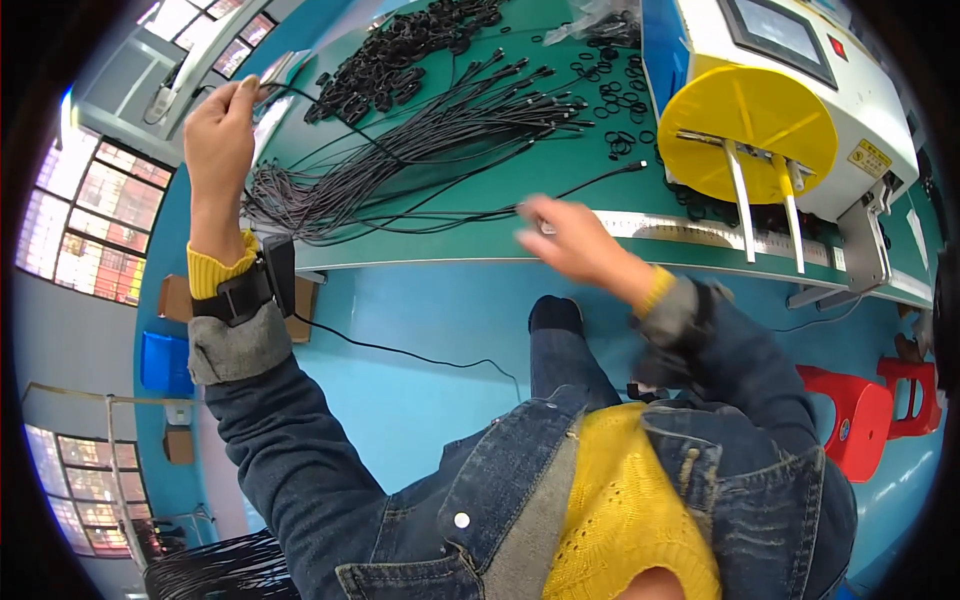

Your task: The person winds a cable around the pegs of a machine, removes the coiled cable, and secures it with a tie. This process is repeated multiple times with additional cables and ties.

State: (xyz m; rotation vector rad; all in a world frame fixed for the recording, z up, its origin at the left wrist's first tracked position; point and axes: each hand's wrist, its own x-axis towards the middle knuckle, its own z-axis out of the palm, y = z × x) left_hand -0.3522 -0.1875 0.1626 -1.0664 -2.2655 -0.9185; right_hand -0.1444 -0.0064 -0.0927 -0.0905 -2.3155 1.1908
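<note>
Raised at the upper left, my left hand (220,130) is closed, pinching a thin black cable (342,118) that trails down to the right. Below that cable, a large bundle of black cables (400,155) with small connectors at their right ends lies across the green table. My right hand (578,240) is over the table's front edge, smeared by motion. A small pale spot shows at its fingers, but whether it holds anything is unclear. Just beyond it, a single cable end with a light metal connector (640,166) points right.
A white machine (850,110) with a yellow disc (740,105) and two prongs stands at the right. A metal ruler (680,228) runs along the table's edge. Black loops (385,65) are heaped at the back, with loose rings (620,100) nearby. Red stools (850,420) stand below right.
</note>
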